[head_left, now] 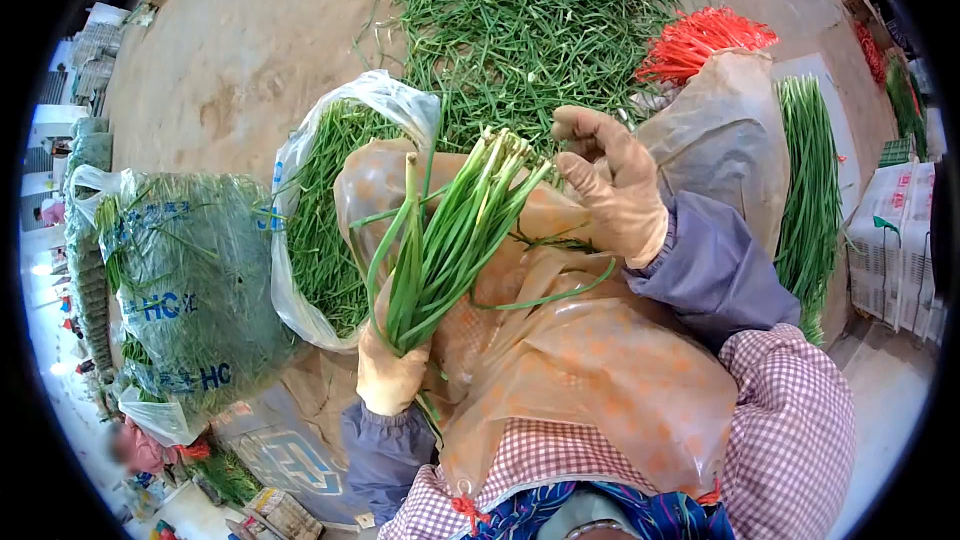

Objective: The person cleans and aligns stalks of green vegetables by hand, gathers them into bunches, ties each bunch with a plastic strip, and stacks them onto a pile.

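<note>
My left hand (392, 372), in a pale glove, is closed round the lower part of a bunch of chives (455, 240). The pale cut ends point up and away from me, and one stalk stands apart on the left. My right hand (612, 180), also gloved, is raised just right of the pale ends. Its fingers are bent and apart from the thumb, with nothing visible between them. Several loose stalks (560, 297) lie on the translucent orange-patterned apron (600, 370) over my lap.
A big heap of chives (530, 30) lies ahead on the floor. To the left are an open plastic bag (290, 280) of greens and a full printed bag (200, 290). Red ties (700, 40), long chives (808, 190) and a white crate (893, 250) are on the right.
</note>
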Available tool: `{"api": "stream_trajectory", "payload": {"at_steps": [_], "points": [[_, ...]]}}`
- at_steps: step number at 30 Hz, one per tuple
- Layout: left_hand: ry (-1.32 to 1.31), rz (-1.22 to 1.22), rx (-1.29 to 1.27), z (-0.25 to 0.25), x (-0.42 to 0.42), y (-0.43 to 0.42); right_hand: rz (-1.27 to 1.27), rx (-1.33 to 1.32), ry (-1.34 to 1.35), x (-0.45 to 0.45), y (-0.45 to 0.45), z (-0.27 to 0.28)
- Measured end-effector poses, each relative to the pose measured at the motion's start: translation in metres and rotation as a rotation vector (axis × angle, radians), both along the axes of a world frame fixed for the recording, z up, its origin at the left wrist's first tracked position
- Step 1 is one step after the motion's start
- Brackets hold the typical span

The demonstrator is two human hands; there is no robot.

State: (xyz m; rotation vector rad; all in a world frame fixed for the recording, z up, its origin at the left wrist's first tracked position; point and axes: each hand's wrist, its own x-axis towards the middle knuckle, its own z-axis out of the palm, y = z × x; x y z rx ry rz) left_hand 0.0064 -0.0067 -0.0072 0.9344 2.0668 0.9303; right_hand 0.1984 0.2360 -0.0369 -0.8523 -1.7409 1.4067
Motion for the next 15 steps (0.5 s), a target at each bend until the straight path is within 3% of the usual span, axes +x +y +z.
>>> {"api": "stream_trajectory", "payload": {"at_steps": [3,7,11,13,15], "points": [[0.014,-0.006,-0.007,-0.006,0.0,-0.003,0.239,0.827,-0.11,-0.006,0.013,0.031],[-0.018,0.014,0.037,-0.005,0.003,0.001,0.288,1.157,-0.079,-0.037,0.004,0.016],[0.041,-0.015,0.068,-0.007,0.001,0.0,0.417,0.95,-0.011,-0.04,0.011,0.01],[0.011,-0.037,0.053,-0.006,-0.001,-0.002,0.194,0.293,0.208,-0.038,0.001,0.01],[-0.083,-0.002,0.029,-0.001,0.001,-0.001,0.146,-0.299,0.315,-0.024,0.021,0.024]]}}
